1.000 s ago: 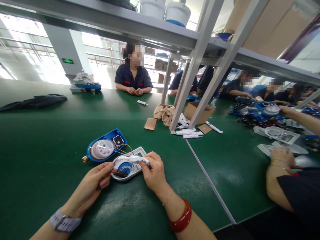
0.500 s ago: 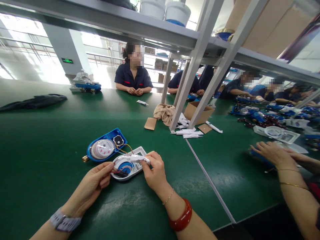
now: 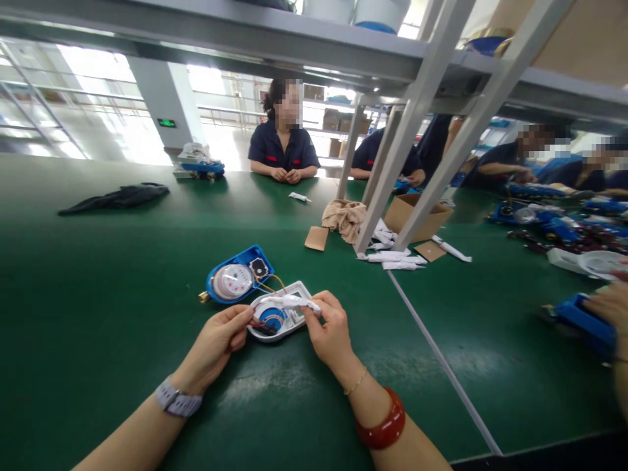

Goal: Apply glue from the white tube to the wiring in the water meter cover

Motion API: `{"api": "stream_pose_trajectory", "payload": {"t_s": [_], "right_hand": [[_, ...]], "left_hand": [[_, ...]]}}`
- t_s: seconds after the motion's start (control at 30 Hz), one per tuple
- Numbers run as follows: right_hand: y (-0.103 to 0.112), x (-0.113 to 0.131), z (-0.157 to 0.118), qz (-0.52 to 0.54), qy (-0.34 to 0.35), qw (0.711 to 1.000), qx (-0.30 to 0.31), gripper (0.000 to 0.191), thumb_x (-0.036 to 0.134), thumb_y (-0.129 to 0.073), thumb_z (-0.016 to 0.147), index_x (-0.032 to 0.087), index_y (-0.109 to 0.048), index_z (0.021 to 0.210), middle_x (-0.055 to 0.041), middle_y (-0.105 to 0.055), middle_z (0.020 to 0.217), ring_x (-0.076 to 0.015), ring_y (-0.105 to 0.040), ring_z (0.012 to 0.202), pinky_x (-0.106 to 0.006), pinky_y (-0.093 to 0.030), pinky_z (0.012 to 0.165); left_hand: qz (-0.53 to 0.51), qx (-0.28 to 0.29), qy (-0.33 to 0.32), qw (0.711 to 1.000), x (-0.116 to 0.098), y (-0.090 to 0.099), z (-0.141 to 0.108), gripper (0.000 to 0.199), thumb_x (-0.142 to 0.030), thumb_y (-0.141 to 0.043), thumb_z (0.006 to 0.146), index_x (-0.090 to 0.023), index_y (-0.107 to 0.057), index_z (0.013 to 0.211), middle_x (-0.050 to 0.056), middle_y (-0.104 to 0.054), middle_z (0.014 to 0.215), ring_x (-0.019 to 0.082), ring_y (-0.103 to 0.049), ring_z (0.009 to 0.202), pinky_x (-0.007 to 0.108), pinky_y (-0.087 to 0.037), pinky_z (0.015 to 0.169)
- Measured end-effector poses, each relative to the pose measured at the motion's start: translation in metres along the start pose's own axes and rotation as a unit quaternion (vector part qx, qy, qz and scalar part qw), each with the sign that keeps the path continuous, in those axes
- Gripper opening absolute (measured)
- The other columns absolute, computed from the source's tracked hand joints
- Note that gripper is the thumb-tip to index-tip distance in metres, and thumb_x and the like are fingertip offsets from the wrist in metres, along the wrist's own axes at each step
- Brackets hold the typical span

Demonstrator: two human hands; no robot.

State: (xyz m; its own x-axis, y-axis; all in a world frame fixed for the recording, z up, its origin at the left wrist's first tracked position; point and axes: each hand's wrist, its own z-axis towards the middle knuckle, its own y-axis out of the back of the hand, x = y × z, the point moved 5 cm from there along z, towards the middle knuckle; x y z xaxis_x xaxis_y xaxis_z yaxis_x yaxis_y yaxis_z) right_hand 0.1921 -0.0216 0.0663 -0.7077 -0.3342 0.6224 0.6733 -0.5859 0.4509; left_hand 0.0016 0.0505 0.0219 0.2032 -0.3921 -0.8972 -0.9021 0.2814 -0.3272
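Between my hands, a white plastic meter cover [image 3: 303, 288] lies on the green table with its hollow side up. My right hand [image 3: 333, 327] pinches one end of a crumpled white wrapped packet [image 3: 294, 301], which stretches across the cover. At the cover's left rim, the closed fingertips of my left hand [image 3: 223, 333] grip thin dark-red wires [image 3: 256, 321]; a black connector [image 3: 267, 329] lies near them inside the cover. Just behind is a blue water meter body [image 3: 233, 280] with a round dial and brass end, joined to the cover by thin yellow wires [image 3: 279, 281].
A metal shelf post [image 3: 407, 137] stands on the table, with white packets [image 3: 397, 258], a cardboard box [image 3: 417, 216] and a beige cloth [image 3: 343, 217] around its foot. At right, a co-worker's hand [image 3: 611, 311] rests on a blue meter body [image 3: 583, 320]. Another person sits opposite.
The view has swung left, so everything sits further right in the picture. My hands keep the same grips. The co-worker's blue meter body at right shows more clearly.
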Motion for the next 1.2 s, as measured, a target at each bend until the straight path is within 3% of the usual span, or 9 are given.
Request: {"api": "stream_pose_trajectory", "payload": {"t_s": [0.43,0.9,1.07,1.2], "right_hand": [[0.002,0.004,0.003,-0.005,0.046,0.999,-0.009,0.017,0.023,-0.059,0.087,0.019,-0.061,0.071,-0.0006,-0.056,0.07,-0.0126,-0.054,0.06,-0.026,-0.043,0.055],[-0.001,0.01,0.002,-0.06,0.107,0.992,-0.01,0.013,0.021,-0.059,0.087,0.019,-0.061,0.075,-0.0015,-0.059,0.073,-0.0135,-0.057,0.063,-0.027,-0.044,0.055],[0.002,0.018,0.001,-0.083,0.18,0.98,-0.027,0.003,0.016,-0.063,0.083,0.019,-0.064,0.083,-0.0022,-0.061,0.076,-0.0142,-0.057,0.068,-0.029,-0.045,0.063],[0.004,0.025,0.005,-0.106,0.243,0.964,-0.032,0.009,0.017,-0.065,0.08,0.022,-0.067,0.087,-0.0026,-0.063,0.075,-0.0165,-0.058,0.069,-0.033,-0.045,0.067]], "left_hand": [[-0.041,0.001,-0.023,0.999,0.0,0.002,0.002,0.038,-0.042,-0.081,0.064,-0.01,-0.061,0.072,0.001,-0.062,0.065,-0.001,-0.031,0.038,0.018,-0.016,0.037],[-0.125,0.027,0.024,0.992,0.002,0.0,0.002,0.033,-0.033,-0.083,0.064,-0.011,-0.06,0.07,-0.002,-0.057,0.062,-0.002,-0.03,0.037,0.015,-0.013,0.036],[-0.172,0.037,0.061,0.982,0.0,-0.009,-0.001,0.027,-0.029,-0.078,0.07,-0.01,-0.06,0.069,-0.003,-0.055,0.062,-0.003,-0.027,0.035,0.013,-0.013,0.034],[-0.221,0.029,0.092,0.971,0.001,-0.017,-0.003,0.021,-0.026,-0.074,0.077,-0.01,-0.06,0.074,-0.003,-0.054,0.064,-0.004,-0.026,0.035,0.011,-0.015,0.033]]}}
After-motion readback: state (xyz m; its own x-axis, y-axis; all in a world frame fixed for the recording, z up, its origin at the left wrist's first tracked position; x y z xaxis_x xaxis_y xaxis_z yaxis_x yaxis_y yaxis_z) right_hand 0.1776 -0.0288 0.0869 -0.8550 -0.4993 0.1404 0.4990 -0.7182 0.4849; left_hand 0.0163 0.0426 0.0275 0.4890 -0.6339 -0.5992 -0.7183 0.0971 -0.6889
